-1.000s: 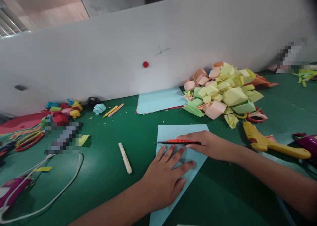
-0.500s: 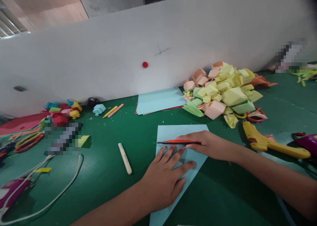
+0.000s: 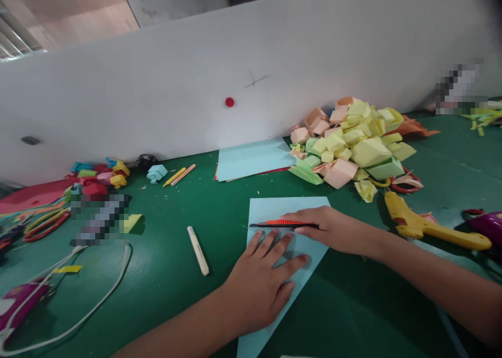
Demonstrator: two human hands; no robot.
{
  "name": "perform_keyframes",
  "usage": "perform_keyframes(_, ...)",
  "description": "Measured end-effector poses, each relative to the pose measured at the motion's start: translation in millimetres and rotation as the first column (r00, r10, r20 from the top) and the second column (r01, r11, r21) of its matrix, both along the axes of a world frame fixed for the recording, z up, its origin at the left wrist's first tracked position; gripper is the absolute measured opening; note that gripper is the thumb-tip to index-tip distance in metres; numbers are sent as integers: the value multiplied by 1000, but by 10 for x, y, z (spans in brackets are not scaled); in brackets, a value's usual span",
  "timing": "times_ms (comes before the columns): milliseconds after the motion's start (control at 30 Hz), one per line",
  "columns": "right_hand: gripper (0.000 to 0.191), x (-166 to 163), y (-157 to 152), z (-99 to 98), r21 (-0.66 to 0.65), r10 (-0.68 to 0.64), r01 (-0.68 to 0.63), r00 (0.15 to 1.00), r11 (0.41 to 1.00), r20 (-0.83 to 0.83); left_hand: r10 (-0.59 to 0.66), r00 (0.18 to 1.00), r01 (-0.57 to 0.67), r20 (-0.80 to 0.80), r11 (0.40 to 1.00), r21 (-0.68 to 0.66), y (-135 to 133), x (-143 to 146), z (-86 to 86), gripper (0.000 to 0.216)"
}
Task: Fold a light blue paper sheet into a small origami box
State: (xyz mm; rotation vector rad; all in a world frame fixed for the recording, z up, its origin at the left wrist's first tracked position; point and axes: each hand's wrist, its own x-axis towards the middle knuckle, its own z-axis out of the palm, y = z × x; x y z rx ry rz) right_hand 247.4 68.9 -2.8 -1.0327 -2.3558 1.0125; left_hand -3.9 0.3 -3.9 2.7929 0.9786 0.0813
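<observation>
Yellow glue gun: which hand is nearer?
Right. The right hand, gripping the red-and-black cutter, is left of the yellow glue gun, not touching it; the left hand is farther left, spread on the light-blue paper.

Counter: open strip between cable and marker. Left forearm bars it toward the near edge, two pens toward the far edge. Folded-paper pile obstructs the far edge, right of centre; glue gun restricts passage beside right forearm.
</observation>
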Motion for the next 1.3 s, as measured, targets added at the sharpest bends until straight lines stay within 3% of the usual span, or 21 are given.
perform_keyframes(267,44,13,7,-48,26,-24,23,999,999,25,214,962,-217,169,976,2,1,5,8,36)
perform_keyframes(500,46,30,26,-103,73,-37,32,997,997,61,329,942,-334,62,907,256,159,-158,-18,31)
perform_keyframes(767,46,37,3,-132,118,-23,15,998,993,64,338,938,-301,-74,903,306,153,-124,58,29)
perform_keyframes(967,46,25,-19,-99,122,-16,8,997,993,70,322,935,-233,-152,876,423,139,-89,-24,31)
perform_keyframes(1300,51,63,-5,-84,89,-27,16,992,996,122,312,931,-200,-188,869,452,116,-92,-70,35)
